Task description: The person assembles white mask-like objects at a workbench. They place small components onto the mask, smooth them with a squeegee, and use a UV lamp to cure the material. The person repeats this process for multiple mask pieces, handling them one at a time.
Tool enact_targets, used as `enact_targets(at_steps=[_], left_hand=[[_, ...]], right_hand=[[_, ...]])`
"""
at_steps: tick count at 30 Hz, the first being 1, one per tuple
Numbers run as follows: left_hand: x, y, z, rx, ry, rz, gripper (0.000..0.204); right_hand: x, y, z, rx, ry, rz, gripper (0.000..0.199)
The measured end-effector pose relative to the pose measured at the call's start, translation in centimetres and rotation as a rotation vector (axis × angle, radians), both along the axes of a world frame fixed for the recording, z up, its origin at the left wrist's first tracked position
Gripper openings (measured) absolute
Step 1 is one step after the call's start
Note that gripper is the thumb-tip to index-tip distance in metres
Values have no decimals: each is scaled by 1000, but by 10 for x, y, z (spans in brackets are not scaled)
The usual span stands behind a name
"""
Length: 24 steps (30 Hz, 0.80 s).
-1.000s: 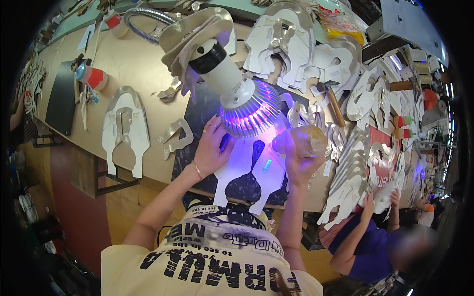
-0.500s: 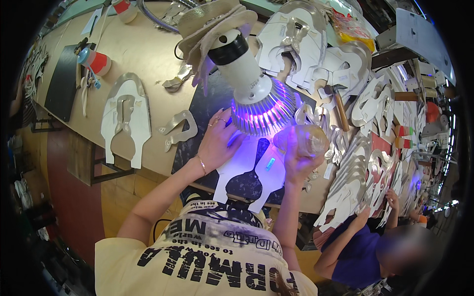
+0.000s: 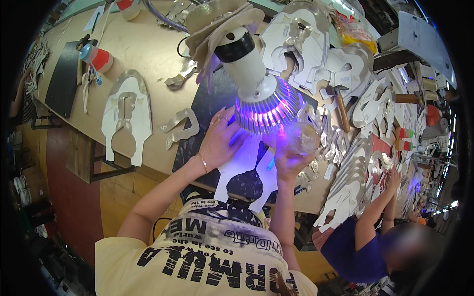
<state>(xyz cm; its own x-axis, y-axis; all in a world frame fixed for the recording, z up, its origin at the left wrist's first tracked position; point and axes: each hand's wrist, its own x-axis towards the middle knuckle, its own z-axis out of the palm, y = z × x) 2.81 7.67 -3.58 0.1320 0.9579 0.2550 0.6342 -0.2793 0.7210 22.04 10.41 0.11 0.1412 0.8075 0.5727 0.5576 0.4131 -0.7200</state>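
A white shoe-upper piece (image 3: pixel 238 165) with two legs lies on a dark board (image 3: pixel 190 143) under a purple-lit lamp (image 3: pixel 266 108). My left hand (image 3: pixel 217 143) rests at its left side with the fingers stretched toward the far part, some of them hidden by the lamp. Closed round a rounded, translucent tan object (image 3: pixel 302 138), my right hand (image 3: pixel 290 160) is over the piece's right side. That object looks like a small jar or bottle, but its kind is unclear. The lamp hides the far end of the upper.
Another shoe upper (image 3: pixel 123 118) and a curved metallic cut-out (image 3: pixel 182 129) lie to the left. Stacked uppers (image 3: pixel 340 197) and a hammer (image 3: pixel 340 108) are on the right. Beyond the stack, a co-worker in a purple shirt (image 3: pixel 353 249) reaches over more pieces.
My right hand has moved slightly left and nearer with the tan object, covering more of the upper's right side. The left hand stays in place. The co-worker's arms have reached farther forward.
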Motion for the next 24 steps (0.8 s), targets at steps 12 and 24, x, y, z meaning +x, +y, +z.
enact_targets(at_steps=[12, 24], left_hand=[[1, -1, -4, -24, 8, 17, 38], [-3, -33, 19, -73, 210, 62, 56]], right_hand=[[18, -20, 9, -116, 294, -43, 36], [19, -4, -2, -148, 211, -122, 45]])
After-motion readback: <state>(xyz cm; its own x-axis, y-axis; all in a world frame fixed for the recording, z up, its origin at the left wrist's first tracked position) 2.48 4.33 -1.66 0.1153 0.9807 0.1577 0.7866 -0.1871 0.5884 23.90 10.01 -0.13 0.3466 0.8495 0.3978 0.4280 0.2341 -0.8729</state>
